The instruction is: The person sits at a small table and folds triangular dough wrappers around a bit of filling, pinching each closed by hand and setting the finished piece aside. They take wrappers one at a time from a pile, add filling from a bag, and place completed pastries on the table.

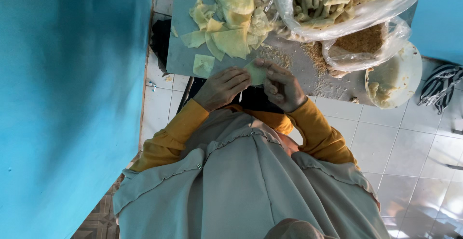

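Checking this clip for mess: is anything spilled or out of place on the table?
Yes. Brown crumbs lie scattered loose on the grey table beside the open crumb bag, spreading towards the hands. Otherwise nothing looks damaged.

The grey work surface (pixel 181 36) is crowded ahead of the 2 hands: a heap of pale dough sheets (pixel 231 22) fills its middle, and a clear bag of rolled sticks (pixel 337 2) overhangs the far right. A smaller bag of crumbs (pixel 364 43) and a white bowl (pixel 395 75) block the right edge. Bare surface stays open at the left, around 1 loose dough square (pixel 203 65). The blue wall (pixel 72 99) closes off the left side.
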